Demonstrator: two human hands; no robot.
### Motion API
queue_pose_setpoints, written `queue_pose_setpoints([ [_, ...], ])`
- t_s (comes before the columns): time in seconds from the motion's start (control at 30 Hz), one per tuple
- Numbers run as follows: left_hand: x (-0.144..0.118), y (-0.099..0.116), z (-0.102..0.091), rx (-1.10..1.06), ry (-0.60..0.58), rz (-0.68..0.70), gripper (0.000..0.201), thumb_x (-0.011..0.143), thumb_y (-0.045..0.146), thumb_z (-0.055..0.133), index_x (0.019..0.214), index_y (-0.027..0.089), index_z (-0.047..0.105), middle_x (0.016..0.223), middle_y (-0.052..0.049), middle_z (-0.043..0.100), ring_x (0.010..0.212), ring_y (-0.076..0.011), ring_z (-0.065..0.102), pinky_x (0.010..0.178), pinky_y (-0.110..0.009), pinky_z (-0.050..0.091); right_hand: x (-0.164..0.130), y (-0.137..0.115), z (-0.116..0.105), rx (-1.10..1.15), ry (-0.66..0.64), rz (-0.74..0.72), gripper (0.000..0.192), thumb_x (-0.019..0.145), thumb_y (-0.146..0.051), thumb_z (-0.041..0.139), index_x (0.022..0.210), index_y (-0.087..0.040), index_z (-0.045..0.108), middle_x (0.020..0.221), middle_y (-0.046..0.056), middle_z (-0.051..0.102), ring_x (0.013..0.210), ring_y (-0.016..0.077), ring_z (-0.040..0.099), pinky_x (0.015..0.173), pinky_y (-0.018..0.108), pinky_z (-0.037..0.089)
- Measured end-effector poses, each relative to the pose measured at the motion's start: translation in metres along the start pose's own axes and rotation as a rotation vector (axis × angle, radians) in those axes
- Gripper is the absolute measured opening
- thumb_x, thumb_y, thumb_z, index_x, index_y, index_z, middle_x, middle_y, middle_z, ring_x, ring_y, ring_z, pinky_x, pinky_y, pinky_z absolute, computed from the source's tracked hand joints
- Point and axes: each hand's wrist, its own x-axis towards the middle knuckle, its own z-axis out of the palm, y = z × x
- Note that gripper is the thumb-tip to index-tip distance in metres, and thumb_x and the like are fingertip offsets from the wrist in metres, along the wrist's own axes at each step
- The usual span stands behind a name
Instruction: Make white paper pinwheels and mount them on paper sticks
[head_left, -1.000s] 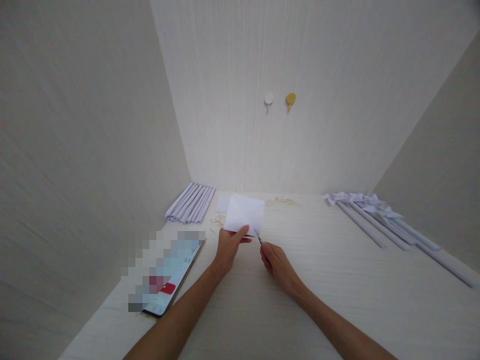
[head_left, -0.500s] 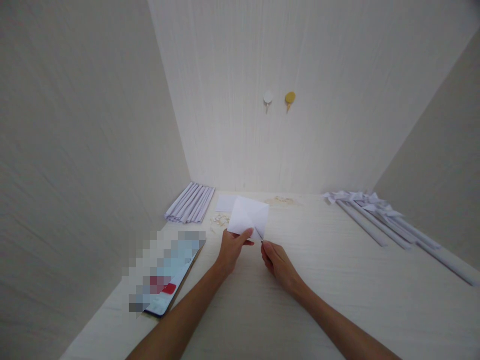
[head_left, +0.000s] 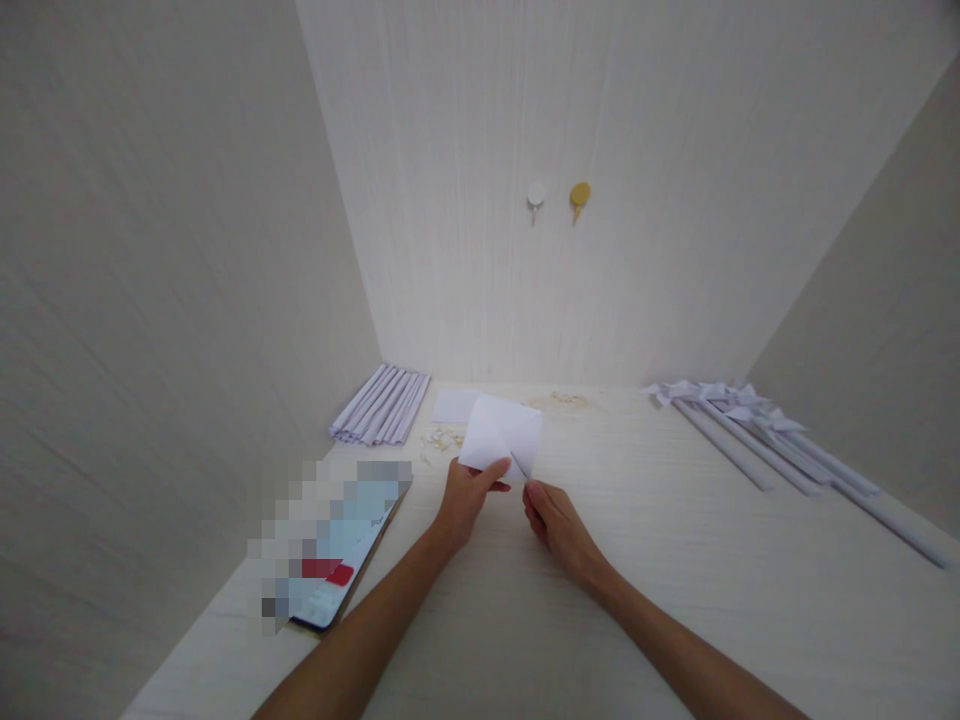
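Observation:
A square white sheet of paper (head_left: 499,430) with diagonal crease lines is pinched by its near edge in my left hand (head_left: 466,498), thumb on top and fingers underneath. My right hand (head_left: 556,525) is closed around small scissors (head_left: 520,466), whose handles are hidden in the fingers. A thin dark blade lies over the paper's lower right corner, pointing in toward the middle. Behind the held sheet, another white piece of paper (head_left: 452,406) lies flat on the table.
Rolled white paper sticks (head_left: 381,405) lie bundled at the back left. White paper pinwheels (head_left: 739,405) on paper sticks lie at the right. A phone (head_left: 352,550) rests by my left forearm. Small yellowish bits (head_left: 444,440) are scattered about. Two hooks (head_left: 580,196) hang on the back wall.
The paper and both hands have shifted very slightly to the right. The grips stay the same, and the blade is still at the paper's corner.

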Motion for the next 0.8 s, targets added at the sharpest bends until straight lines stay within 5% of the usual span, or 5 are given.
queue_pose_setpoints([
  [0.8,-0.0025,-0.0025,0.0017,-0.004,-0.031,-0.004,0.019,0.052,0.022,0.068,0.067,0.01,0.063,0.058,-0.002,0.063,0.051,-0.0114,0.056,0.047,-0.022,0.049,0.0009,0.0023,0.0002,0.026,0.011,0.04,0.042,0.08,-0.05,0.027,0.052,-0.019,0.033,0.046,-0.005,0.031,0.042,0.0082,0.025,0.04,0.023,0.02],
])
